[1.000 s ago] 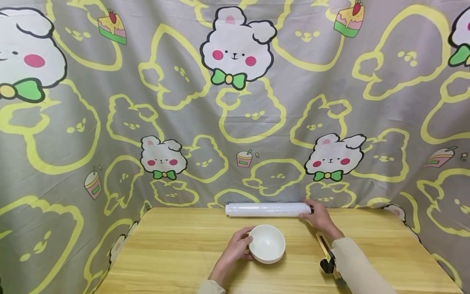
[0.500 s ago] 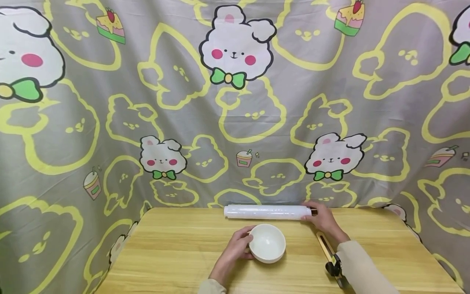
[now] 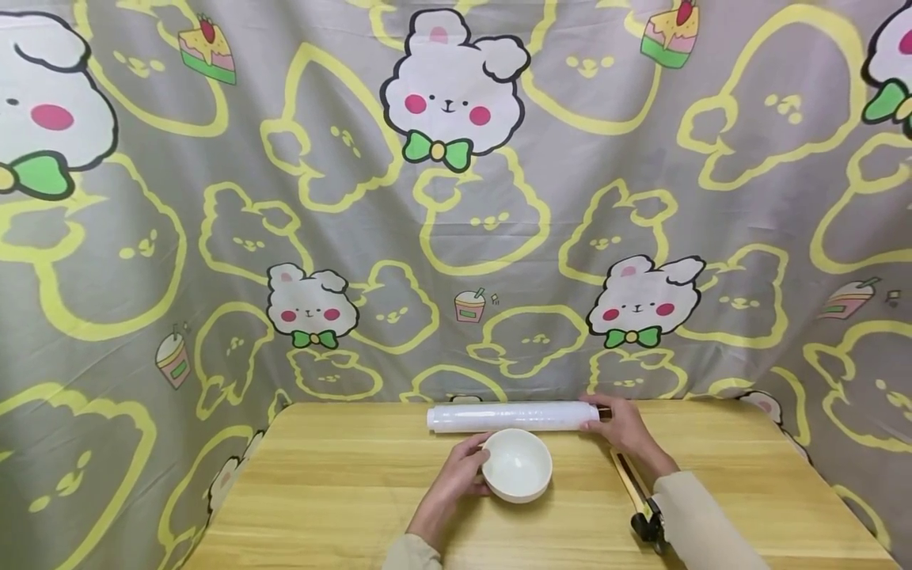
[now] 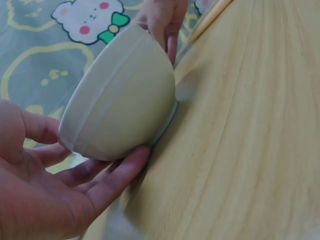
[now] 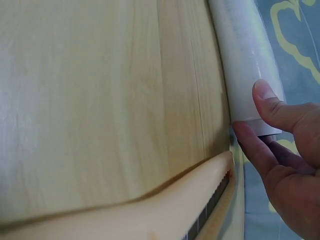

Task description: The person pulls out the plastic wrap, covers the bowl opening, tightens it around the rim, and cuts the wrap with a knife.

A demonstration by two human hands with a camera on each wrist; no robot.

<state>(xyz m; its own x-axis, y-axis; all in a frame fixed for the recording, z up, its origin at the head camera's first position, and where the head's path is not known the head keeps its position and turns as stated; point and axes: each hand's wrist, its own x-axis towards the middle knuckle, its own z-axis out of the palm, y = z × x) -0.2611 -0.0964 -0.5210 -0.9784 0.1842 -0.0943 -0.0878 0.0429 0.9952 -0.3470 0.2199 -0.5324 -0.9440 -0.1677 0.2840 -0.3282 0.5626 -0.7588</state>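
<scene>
My left hand holds a white bowl by its left side, the thumb at the rim and fingers below. The bowl's plain outer wall faces the left wrist view; whether its foot touches the table cannot be told. At the back, my right hand grips the right end of a shiny white roll of cling film lying crosswise. In the right wrist view the thumb presses on the roll's side, while the fingers are at its end.
By the right forearm lies a long beige bar with a toothed slot, possibly a box cutter, partly hidden by the sleeve. A black device sits near that wrist. Behind the wooden table hangs a printed curtain.
The roll has come slightly forward from the back edge, towards the bowl, with my right hand on it. My left hand keeps its hold, and the bowl has shifted slightly backward.
</scene>
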